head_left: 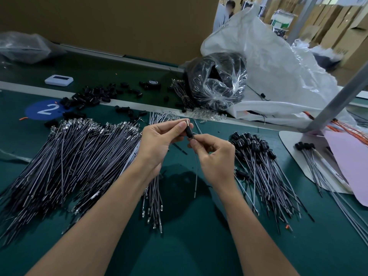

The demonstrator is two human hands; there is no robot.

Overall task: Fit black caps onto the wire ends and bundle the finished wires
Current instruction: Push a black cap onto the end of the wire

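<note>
Two bare arms reach in from the bottom, the left arm [95, 216] slanting up from the left corner and the right arm [254, 226] from the right corner, and the two hands come close together in the middle, held up above the counter [189, 246]. The left hand [157, 144] pinches the top of a small black cap [189, 132] with its thumb and first finger. The right hand [216, 158] sits a little lower, with its fingers [196, 145] curled in, and it pinches a thin wire [196, 176] just under the cap.
</note>
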